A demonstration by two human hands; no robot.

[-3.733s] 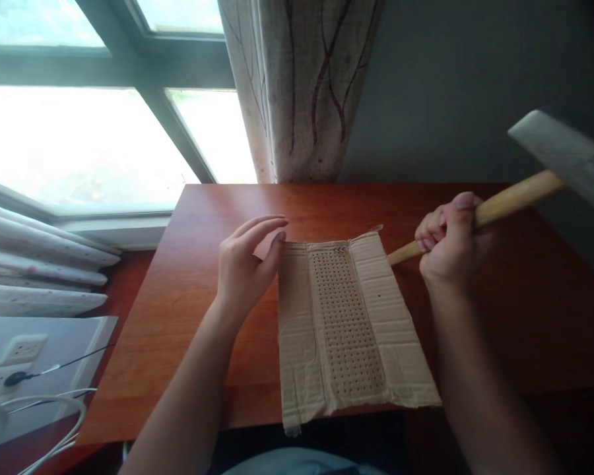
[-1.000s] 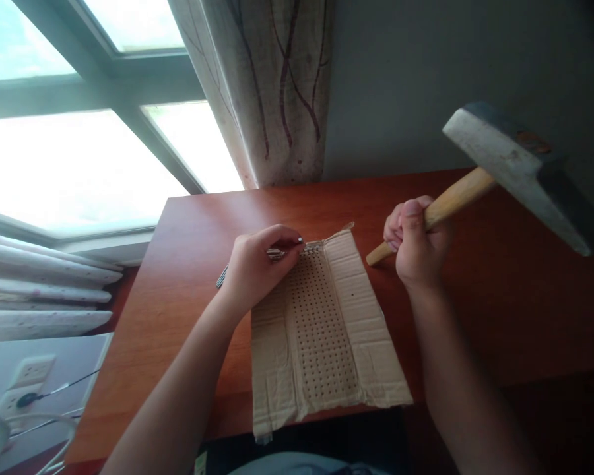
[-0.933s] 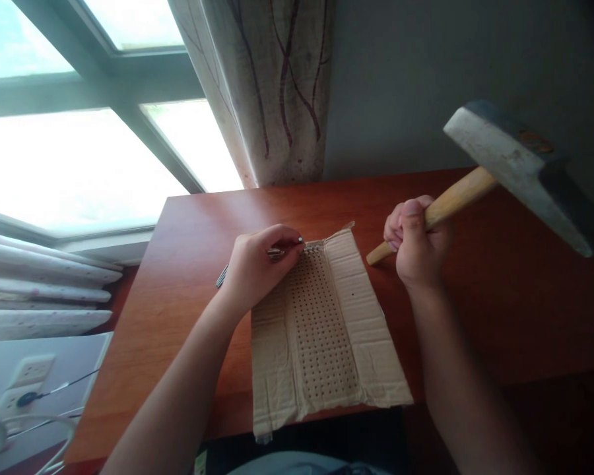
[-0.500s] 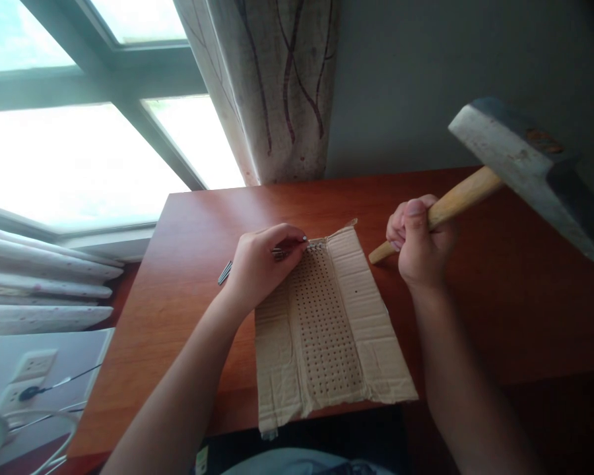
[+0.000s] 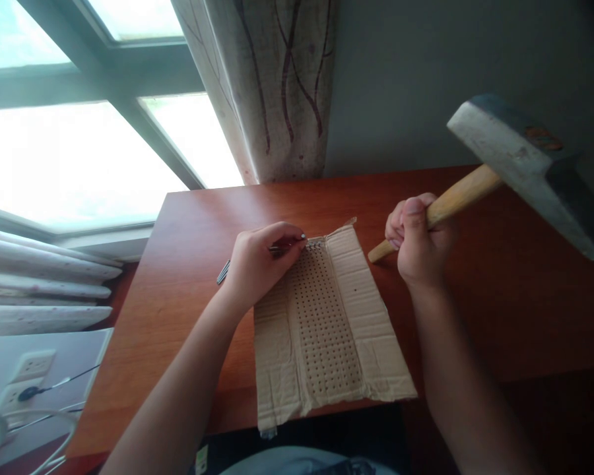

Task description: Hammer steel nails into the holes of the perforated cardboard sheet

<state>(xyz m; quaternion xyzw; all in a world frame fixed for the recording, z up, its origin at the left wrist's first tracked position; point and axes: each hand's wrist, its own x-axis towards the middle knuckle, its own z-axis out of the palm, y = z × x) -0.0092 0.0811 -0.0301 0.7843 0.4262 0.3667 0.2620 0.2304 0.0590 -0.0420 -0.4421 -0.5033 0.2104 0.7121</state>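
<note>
My right hand (image 5: 416, 237) is closed around the wooden handle of a hammer (image 5: 519, 158), its steel head raised to the upper right. With thumb and forefinger my left hand (image 5: 264, 264) pinches a nail (image 5: 303, 236), whose small bright head shows above the fingertips. The nail is at the far end of a sheet of corrugated cardboard (image 5: 381, 330); its point is hidden. Rows of small holes run down the middle of the cardboard, and several shiny nail heads seem to sit in its far row. More metal shows in the left palm, partly hidden.
Several loose nails (image 5: 223, 272) lie on the reddish-brown wooden table (image 5: 188, 244), left of my left hand. Behind the table stand a window (image 5: 69, 165) and a patterned curtain (image 5: 282, 86). A wall socket (image 5: 32, 366) with a plugged-in cable is at the lower left.
The view has shifted very slightly. Both hands, the raised hammer and the cardboard keep nearly the same positions.
</note>
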